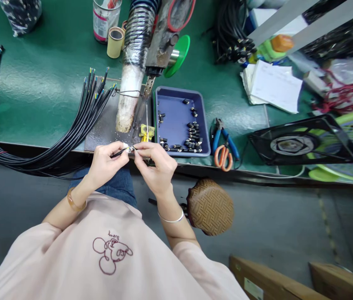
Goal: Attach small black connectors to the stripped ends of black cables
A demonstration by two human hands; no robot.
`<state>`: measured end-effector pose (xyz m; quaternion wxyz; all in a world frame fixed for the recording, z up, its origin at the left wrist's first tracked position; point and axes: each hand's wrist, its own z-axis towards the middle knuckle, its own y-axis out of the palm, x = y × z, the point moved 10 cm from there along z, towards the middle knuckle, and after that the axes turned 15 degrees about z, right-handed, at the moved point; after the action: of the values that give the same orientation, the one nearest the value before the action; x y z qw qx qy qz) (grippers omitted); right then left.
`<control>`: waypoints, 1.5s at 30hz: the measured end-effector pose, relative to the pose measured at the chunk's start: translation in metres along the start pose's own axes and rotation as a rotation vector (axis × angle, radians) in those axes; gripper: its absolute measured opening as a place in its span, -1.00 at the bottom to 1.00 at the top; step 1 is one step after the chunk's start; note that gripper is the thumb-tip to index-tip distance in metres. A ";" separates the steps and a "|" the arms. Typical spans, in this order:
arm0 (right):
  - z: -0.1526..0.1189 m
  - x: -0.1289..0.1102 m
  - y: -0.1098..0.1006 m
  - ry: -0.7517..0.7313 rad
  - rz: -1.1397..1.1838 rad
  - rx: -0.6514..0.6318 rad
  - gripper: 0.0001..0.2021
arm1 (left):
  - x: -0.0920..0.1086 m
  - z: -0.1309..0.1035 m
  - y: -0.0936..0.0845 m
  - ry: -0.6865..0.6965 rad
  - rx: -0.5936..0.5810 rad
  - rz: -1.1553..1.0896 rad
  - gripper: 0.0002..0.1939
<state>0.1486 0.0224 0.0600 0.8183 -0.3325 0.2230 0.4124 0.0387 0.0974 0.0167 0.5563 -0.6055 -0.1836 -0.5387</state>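
My left hand (107, 161) pinches a black cable (118, 153) near its end, at the table's front edge. White covers on a fingertip or two show there. Close against it, my right hand (154, 164) is closed on a small dark part with a metal end, probably a connector, at the cable's tip; the fingers hide most of it. Just beyond my hands is a soldering iron (143, 102) in a stand, pointing down beside a white-wrapped hose (126, 100). A blue tray (176, 121) to the right holds several small black connectors (193, 135). A bundle of black cables (66, 141) lies at the left.
Blue-handled cutters (225, 139) and orange-handled scissors (223, 158) lie right of the tray. Further right stand a black fan (301, 143) and papers (273, 85). A green solder spool (178, 56) and a can (106, 21) are behind. A stool (210, 206) stands below the edge.
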 end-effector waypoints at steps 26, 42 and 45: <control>0.007 0.017 -0.002 0.053 0.040 0.061 -0.85 | -0.014 0.014 0.006 -0.113 0.016 -0.007 -0.82; 0.000 0.008 0.005 -0.011 -0.061 -0.011 -0.84 | -0.023 0.009 0.011 -0.162 -0.061 -0.044 -0.79; -0.001 0.006 0.002 -0.020 -0.038 0.021 -0.84 | -0.019 0.007 0.011 -0.146 -0.059 -0.038 -0.79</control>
<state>0.1501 0.0259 0.0554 0.8317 -0.3237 0.2128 0.3977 0.0441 0.1078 -0.0034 0.5131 -0.6555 -0.2193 -0.5089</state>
